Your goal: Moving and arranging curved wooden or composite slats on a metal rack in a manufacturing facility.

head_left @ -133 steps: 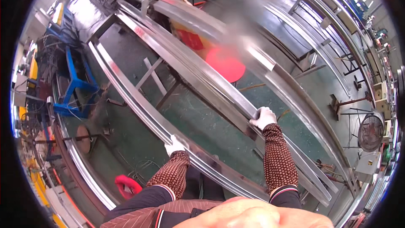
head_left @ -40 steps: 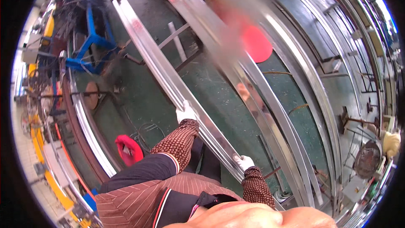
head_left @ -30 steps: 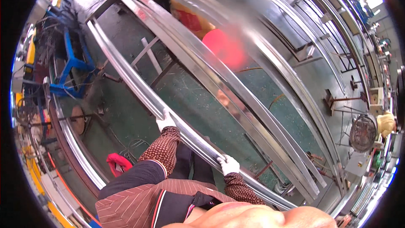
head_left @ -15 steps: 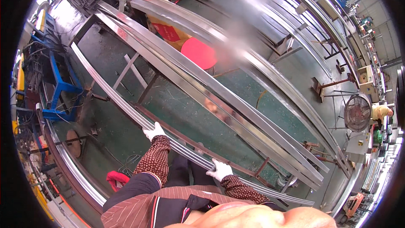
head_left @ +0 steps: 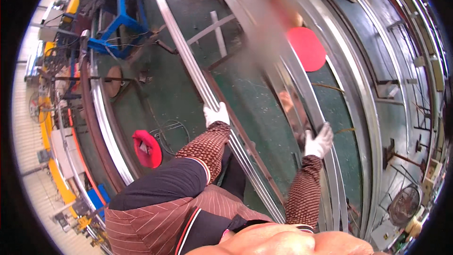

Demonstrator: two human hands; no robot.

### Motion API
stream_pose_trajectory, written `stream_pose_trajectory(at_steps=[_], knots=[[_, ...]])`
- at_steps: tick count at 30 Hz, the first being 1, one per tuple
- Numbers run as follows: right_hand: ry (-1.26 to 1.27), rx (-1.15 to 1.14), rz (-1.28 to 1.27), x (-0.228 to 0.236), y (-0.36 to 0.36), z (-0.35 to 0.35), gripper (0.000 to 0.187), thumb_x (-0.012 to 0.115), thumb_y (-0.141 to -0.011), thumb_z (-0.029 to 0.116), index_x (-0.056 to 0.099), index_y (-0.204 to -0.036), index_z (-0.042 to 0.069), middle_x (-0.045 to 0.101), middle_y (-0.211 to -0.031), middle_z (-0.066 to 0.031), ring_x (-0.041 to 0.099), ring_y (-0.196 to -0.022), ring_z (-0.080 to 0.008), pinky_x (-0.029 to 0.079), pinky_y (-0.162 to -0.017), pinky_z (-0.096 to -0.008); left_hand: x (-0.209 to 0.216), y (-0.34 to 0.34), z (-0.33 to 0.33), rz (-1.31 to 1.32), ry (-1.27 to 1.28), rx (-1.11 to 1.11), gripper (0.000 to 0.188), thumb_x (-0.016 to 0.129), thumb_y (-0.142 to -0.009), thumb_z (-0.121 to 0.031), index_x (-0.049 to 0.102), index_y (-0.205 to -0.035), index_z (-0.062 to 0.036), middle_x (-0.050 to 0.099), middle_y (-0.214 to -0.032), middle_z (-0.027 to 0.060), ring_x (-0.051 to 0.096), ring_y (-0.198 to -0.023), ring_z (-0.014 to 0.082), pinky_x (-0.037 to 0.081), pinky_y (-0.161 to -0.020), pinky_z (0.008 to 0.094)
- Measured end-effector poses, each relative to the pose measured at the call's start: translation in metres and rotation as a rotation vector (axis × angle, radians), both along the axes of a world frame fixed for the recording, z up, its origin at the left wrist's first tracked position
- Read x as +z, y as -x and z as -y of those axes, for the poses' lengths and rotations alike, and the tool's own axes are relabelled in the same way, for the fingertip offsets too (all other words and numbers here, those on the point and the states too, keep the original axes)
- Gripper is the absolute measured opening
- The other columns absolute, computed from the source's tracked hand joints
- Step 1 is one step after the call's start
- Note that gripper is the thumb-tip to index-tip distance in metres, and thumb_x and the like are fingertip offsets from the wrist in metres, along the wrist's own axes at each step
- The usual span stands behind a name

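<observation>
On my feed, I see glossy, ribbed metal on the strip (head_left: 200, 82), smooth polished metal on the bar (head_left: 309, 95), matt white cloth gloves (head_left: 216, 114), soft-looking cloth sleeves (head_left: 304, 193) and a blue-painted frame (head_left: 123, 19).

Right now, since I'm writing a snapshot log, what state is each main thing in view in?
Left hand: gloved, gripping the grooved strip
Grooved strip: held, slanting across
Right hand: gloved, open, at the shiny bar; contact unclear
Shiny bar: lengthwise, partly hidden by right hand
Red disc: face up
Red pouch: open, something inside
Caged fan: cannot tell whether spinning
</observation>
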State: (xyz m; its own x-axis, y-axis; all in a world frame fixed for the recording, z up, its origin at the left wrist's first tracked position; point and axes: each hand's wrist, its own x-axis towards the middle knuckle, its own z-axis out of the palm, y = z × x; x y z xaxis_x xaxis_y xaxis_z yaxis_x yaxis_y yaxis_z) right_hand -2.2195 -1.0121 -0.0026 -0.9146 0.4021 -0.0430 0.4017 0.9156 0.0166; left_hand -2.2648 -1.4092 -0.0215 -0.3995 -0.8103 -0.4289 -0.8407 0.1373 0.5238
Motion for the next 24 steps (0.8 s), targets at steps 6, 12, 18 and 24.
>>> stream_pose_trajectory(at_steps=[6, 12, 18, 24], knots=[[0.061, 0.020, 0.398, 0.049, 0.075, 0.001, 0.103, 0.099, -0.075, 0.058, 0.058, -0.160, 0.016, 0.069, -0.133, -0.0156, 0.069, -0.128, -0.0358, 0.058, -0.109, -0.0492, 0.000, -0.011, 0.010, 0.019, -0.030, 0.014, 0.086, 0.079, -0.097, -0.044, 0.043, -0.166, -0.0080, 0.064, -0.155, 0.0255, 0.068, -0.137, 0.0420, 0.054, -0.117, 0.0520], [0.179, -0.021, 0.311, 0.031, 0.069, -0.012, 0.090, 0.102, -0.072, 0.053, 0.068, -0.145, 0.012, 0.069, -0.134, -0.0168, 0.070, -0.127, -0.0366, 0.058, -0.109, -0.0494, 0.004, -0.006, 0.003, 0.042, -0.037, 0.023, 0.088, 0.079, -0.097, -0.046, 0.042, -0.168, -0.0082, 0.065, -0.154, 0.0246, 0.068, -0.137, 0.0417, 0.054, -0.117, 0.0526], [0.369, 0.002, 0.302, 0.036, 0.067, -0.011, 0.071, 0.104, -0.070, 0.033, 0.072, -0.123, 0.000, 0.076, -0.123, -0.0201, 0.076, -0.117, -0.0393, 0.059, -0.106, -0.0467, 0.009, -0.004, 0.005, 0.000, -0.088, 0.035, 0.088, 0.078, -0.098, -0.045, 0.041, -0.168, -0.0090, 0.062, -0.158, 0.0250, 0.066, -0.140, 0.0420, 0.052, -0.119, 0.0520], [0.333, 0.112, 0.377, 0.025, 0.016, 0.023, 0.051, 0.091, -0.087, 0.042, 0.074, -0.118, 0.006, 0.077, -0.114, -0.0181, 0.077, -0.108, -0.0379, 0.060, -0.095, -0.0492, 0.014, -0.002, -0.001, 0.093, -0.056, 0.021, 0.091, 0.077, -0.098, -0.048, 0.039, -0.170, -0.0093, 0.061, -0.159, 0.0255, 0.065, -0.141, 0.0431, 0.051, -0.120, 0.0514]])
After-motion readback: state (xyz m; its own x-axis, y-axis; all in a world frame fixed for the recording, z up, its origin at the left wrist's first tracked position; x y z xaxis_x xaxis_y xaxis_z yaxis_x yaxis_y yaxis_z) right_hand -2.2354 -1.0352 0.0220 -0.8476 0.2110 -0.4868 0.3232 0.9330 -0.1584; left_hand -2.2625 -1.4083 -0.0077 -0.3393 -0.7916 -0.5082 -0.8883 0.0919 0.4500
